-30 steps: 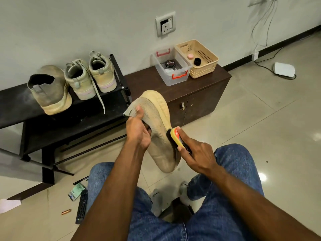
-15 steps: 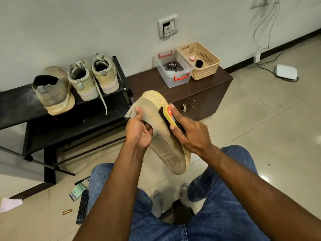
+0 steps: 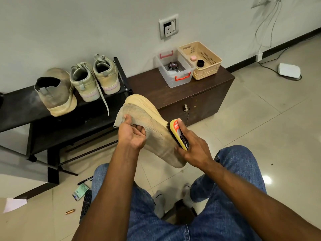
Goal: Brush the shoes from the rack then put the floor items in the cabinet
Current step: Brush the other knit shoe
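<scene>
Left hand (image 3: 132,134) curled into the collar of a beige knit shoe (image 3: 152,129), thumb on the outside, fingers tucked within, holding it up in the air above the knees with toe down and pale sole turned toward the cabinet. Right hand (image 3: 192,146) wrapped round a yellow shoe brush (image 3: 178,134), index finger laid along its back, dark bristles pressed against the shoe's side near the sole. Hands apart, one on each side of the shoe. On the black rack (image 3: 20,108) to the left: a matching beige shoe (image 3: 55,94) standing heel outward, and just beside it a pair of pale green sneakers (image 3: 96,79), one lace hanging over the rack's edge. Dark brown cabinet (image 3: 205,94) next to the rack, doors closed, bearing a clear plastic box (image 3: 175,72) with a tin of polish inside and, touching it, a beige basket (image 3: 203,60). On the floor by the left knee: a black remote (image 3: 86,204), a green packet (image 3: 79,191), a pen (image 3: 85,180), a small copper-coloured cylinder (image 3: 70,211).
</scene>
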